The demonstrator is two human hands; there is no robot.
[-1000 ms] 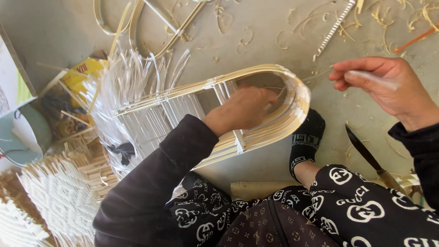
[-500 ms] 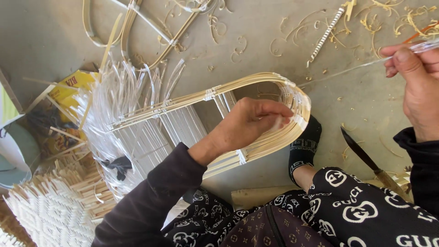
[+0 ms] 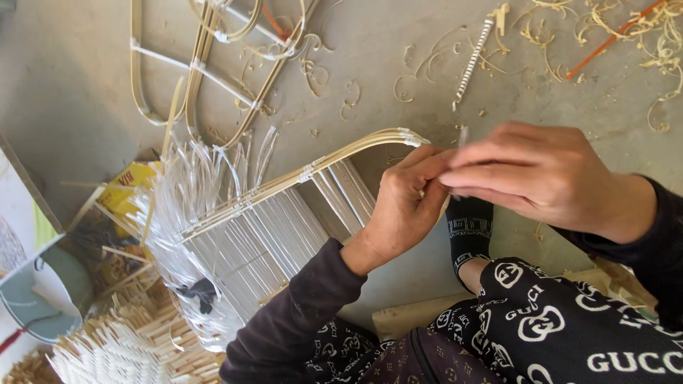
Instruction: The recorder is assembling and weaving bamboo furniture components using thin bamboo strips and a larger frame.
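- The left hand [image 3: 409,206] is curled shut on the curved end of a bamboo frame [image 3: 299,178], thumb and fingers pinched at the top of its bend.
- The right hand [image 3: 541,174] comes in from the right, fingers pressed together on a thin pale strip [image 3: 463,135] that stands up just above the knuckles; its fingertips touch those of the left hand over the frame's bend.
- The frame runs from the hands down and left as a bundle of split canes, bound at points with pale ties; flat white slats [image 3: 270,242] hang in a row beneath its upper edge.
- At the frame's left end, clear plastic strips [image 3: 188,185] fan out loosely, crowding that side.
- Beyond the frame, on the grey concrete floor [image 3: 64,78], lie more bent cane hoops [image 3: 206,64], well apart from the hands.
- Open floor lies between those hoops and the frame, and more above the right hand, littered only with curled shavings [image 3: 420,82] and a short ridged rod [image 3: 471,60].
- An orange stick [image 3: 605,39] lies at the upper right edge.
- Lower left is tight: a stack of woven pale mats [image 3: 121,341], a yellow packet [image 3: 128,188] and a grey-blue bowl [image 3: 43,299].
- A foot in a black sock [image 3: 469,238] rests just below the hands.
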